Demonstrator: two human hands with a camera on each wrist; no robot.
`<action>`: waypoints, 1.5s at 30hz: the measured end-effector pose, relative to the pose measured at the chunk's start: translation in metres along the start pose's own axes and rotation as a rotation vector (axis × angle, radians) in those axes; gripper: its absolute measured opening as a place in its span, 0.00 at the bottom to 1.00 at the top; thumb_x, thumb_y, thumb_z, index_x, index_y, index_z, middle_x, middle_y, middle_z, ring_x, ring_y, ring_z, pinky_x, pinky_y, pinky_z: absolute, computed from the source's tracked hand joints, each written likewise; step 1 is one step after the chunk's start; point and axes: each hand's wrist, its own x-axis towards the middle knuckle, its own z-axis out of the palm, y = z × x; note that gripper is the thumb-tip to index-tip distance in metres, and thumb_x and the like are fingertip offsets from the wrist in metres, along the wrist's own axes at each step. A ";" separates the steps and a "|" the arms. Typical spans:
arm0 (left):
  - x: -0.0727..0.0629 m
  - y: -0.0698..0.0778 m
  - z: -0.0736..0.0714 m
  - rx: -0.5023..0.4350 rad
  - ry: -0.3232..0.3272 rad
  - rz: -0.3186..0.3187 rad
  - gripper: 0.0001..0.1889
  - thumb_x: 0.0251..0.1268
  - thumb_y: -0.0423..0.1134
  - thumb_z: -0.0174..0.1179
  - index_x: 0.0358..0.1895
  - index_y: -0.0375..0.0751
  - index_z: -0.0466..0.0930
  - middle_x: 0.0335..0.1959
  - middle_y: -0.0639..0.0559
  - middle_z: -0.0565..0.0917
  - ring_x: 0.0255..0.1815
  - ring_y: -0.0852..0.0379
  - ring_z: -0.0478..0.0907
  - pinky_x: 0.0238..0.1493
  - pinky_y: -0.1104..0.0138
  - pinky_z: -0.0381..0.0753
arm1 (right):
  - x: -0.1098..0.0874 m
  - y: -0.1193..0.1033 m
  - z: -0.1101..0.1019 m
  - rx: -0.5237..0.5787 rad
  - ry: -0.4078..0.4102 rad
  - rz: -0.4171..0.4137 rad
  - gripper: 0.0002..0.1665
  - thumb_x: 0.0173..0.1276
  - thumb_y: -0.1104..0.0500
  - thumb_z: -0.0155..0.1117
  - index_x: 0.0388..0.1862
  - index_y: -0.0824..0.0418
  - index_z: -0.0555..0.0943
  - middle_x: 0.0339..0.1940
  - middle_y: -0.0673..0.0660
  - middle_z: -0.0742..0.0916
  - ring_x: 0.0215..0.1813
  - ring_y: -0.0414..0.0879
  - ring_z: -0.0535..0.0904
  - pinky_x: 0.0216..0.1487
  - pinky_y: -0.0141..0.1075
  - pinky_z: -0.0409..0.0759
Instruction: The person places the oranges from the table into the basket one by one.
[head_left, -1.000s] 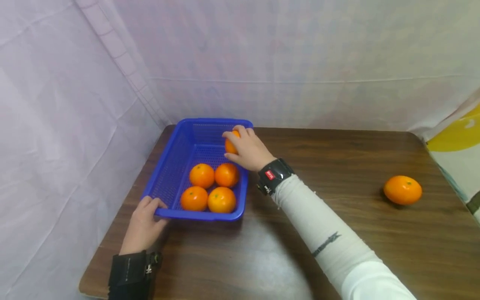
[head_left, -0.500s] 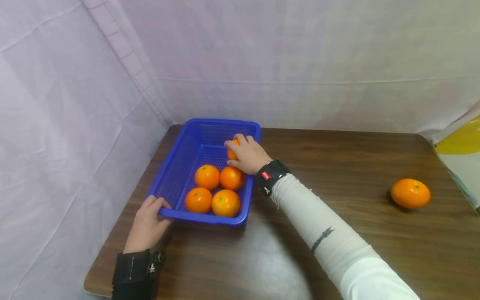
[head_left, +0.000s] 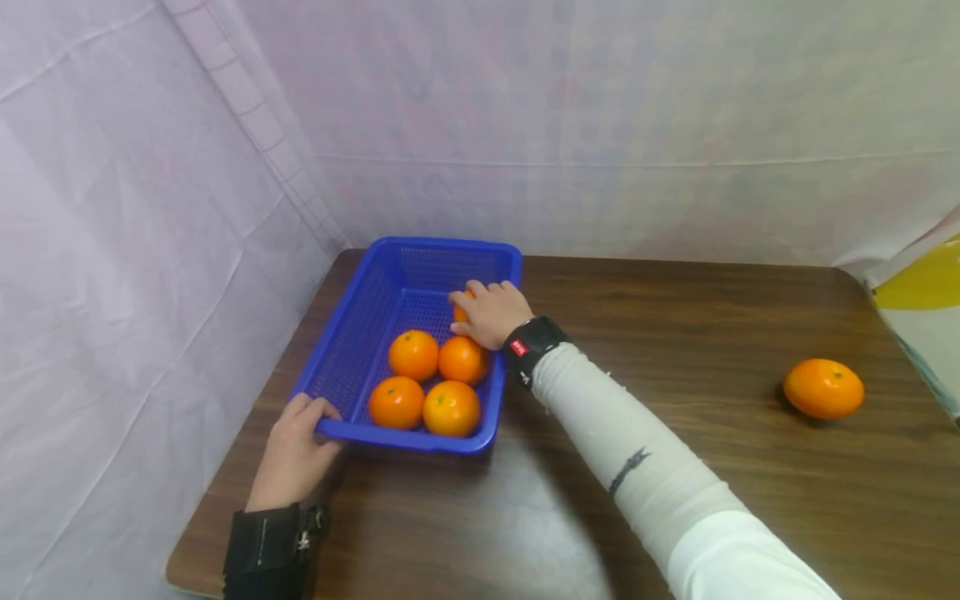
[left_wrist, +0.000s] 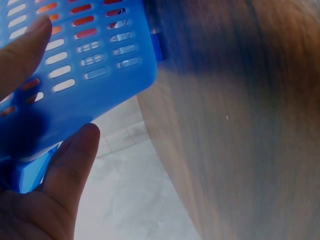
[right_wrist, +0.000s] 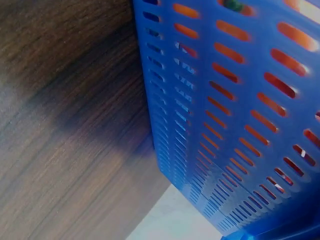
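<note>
My left hand (head_left: 291,454) grips the near left corner of a blue plastic basket (head_left: 322,350), with the thumb outside the wall in the left wrist view. Reaching over the basket's right side, my right hand (head_left: 495,315) holds an orange (head_left: 460,310), mostly hidden by the fingers, low inside the basket. Several other oranges (head_left: 413,355) sit together in the near half, and one of them (head_left: 462,359) lies just below the right hand. The right wrist view shows only the basket's slotted side wall (right_wrist: 215,115) with orange colour behind it; the hand itself is out of that view.
Another orange (head_left: 823,388) lies alone on the right of the brown wooden table (head_left: 675,325). White cloth (head_left: 585,108) hangs behind the table and along its left side. A yellow shape (head_left: 918,279) shows past the right edge.
With the orange in its grip, my right hand has moved down and nearer to the other oranges. The left hand keeps its hold on the basket; the head view has shifted slightly.
</note>
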 end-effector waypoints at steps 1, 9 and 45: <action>0.000 0.000 0.000 -0.001 -0.001 0.001 0.17 0.43 0.24 0.74 0.31 0.43 0.76 0.32 0.51 0.72 0.38 0.50 0.76 0.41 0.52 0.77 | 0.000 -0.001 0.000 -0.003 -0.007 0.004 0.35 0.76 0.35 0.50 0.77 0.43 0.65 0.77 0.56 0.70 0.72 0.57 0.72 0.72 0.50 0.65; -0.002 0.000 -0.001 -0.012 -0.032 -0.025 0.16 0.45 0.24 0.73 0.32 0.42 0.76 0.34 0.49 0.73 0.40 0.48 0.78 0.44 0.50 0.80 | -0.006 -0.005 -0.004 -0.068 -0.081 0.002 0.32 0.79 0.37 0.45 0.78 0.43 0.63 0.78 0.54 0.70 0.70 0.57 0.74 0.72 0.51 0.63; 0.011 -0.007 0.008 0.000 -0.066 -0.049 0.14 0.48 0.27 0.74 0.32 0.43 0.77 0.34 0.50 0.72 0.40 0.47 0.77 0.44 0.51 0.79 | -0.001 0.014 0.013 0.316 0.397 0.078 0.28 0.79 0.42 0.46 0.70 0.52 0.73 0.69 0.62 0.76 0.73 0.60 0.66 0.75 0.52 0.63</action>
